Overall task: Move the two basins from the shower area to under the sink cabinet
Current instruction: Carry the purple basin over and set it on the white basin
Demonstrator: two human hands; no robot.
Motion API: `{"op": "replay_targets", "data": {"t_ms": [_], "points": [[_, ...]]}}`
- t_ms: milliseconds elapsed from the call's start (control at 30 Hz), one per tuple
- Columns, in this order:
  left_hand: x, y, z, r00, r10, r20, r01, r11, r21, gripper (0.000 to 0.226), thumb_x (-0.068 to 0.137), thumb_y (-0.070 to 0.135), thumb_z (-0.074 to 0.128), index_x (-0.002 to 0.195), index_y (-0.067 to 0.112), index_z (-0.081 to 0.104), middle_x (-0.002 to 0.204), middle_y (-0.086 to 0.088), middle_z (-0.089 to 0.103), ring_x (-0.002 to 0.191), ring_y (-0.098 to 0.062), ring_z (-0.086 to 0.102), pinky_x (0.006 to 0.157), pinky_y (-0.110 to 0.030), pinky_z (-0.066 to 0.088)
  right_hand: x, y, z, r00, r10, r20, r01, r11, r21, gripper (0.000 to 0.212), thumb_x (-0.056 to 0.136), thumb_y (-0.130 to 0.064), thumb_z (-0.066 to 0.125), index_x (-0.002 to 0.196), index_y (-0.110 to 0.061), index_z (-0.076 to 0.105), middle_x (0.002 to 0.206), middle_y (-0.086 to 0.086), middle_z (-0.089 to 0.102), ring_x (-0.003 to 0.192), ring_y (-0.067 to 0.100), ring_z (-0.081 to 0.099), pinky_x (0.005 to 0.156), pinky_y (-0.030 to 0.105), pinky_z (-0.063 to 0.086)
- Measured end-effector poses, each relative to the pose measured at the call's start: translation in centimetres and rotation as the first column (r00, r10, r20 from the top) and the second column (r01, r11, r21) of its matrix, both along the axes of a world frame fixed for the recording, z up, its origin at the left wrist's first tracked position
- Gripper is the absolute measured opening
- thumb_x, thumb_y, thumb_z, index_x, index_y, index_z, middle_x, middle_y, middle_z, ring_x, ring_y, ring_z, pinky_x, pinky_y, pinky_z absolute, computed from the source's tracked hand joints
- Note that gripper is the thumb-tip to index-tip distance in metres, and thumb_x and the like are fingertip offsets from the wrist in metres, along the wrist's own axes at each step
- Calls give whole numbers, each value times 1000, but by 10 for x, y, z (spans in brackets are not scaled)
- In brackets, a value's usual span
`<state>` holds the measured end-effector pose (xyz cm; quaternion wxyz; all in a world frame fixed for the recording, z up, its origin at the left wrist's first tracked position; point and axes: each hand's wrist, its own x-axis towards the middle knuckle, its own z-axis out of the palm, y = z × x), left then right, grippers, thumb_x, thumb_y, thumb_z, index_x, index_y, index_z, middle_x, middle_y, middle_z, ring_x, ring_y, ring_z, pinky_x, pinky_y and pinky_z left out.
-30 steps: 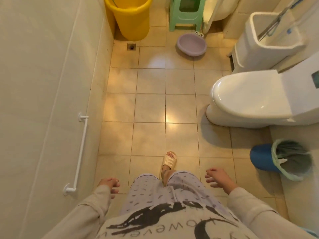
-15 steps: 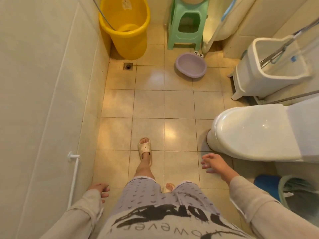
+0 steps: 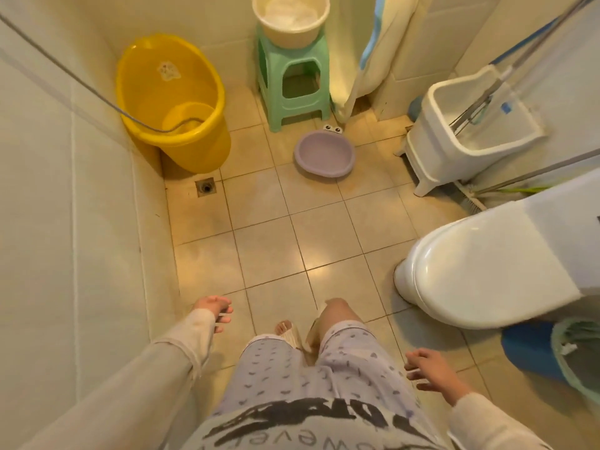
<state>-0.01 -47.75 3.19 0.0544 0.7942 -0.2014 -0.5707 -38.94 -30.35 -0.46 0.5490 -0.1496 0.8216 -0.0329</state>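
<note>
A small purple basin (image 3: pixel 324 154) with cartoon eyes on its rim lies on the tiled floor at the far end. Behind it, a cream basin (image 3: pixel 291 21) sits on top of a green plastic stool (image 3: pixel 293 87). My left hand (image 3: pixel 215 310) hangs by the left wall, fingers apart and holding nothing. My right hand (image 3: pixel 428 371) is low on the right beside my leg, also spread and holding nothing. Both hands are far from the basins. The sink cabinet is not in view.
A yellow tub (image 3: pixel 172 102) stands in the far left corner with a hose (image 3: pixel 81 82) running into it; a floor drain (image 3: pixel 206 187) lies in front. A white mop bucket (image 3: pixel 467 128) and toilet (image 3: pixel 480 264) line the right side, with a blue bin (image 3: pixel 532 349) nearer.
I have walked forward toward the shower area; the cream basin on the stool has come into view. My left hand swung forward and my right hand swung back.
</note>
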Motion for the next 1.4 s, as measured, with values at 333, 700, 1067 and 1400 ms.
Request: {"op": "replay_targets", "data": {"t_ms": [333,700,1067,1400], "points": [[0,-77,-27,992,112,54,-119,979,164,10,93,11,47,86,8,53,74,-9,55,59,-21,46,57,-27,37,-18,-169,-7,994,-68,88,70,997,-26,10,90,-11,47,92,-7,55,81,9,58,62,17,54,55,26,44],[-28,-196,-21,968,231,96,-246,950,192,22,92,10,46,109,0,58,91,-14,59,61,-23,48,60,-30,39,-48,-367,3,994,16,110,-2,992,-123,10,90,-7,49,92,-8,58,84,11,63,65,20,56,50,25,43],[-67,-384,-28,999,4,32,-9,990,142,35,95,8,40,126,-4,52,73,-7,52,59,-19,44,58,-28,36,-50,-418,-4,978,-203,43,202,979,15,13,92,-11,48,98,-4,57,82,13,59,63,20,52,49,24,40],[-115,-576,-32,930,-365,-35,365,931,-4,8,92,9,50,93,6,56,76,-8,59,59,-19,52,55,-26,40,-40,-466,-5,765,-644,6,642,763,67,19,90,-11,53,107,-4,55,83,11,60,73,22,60,60,32,48]]}}
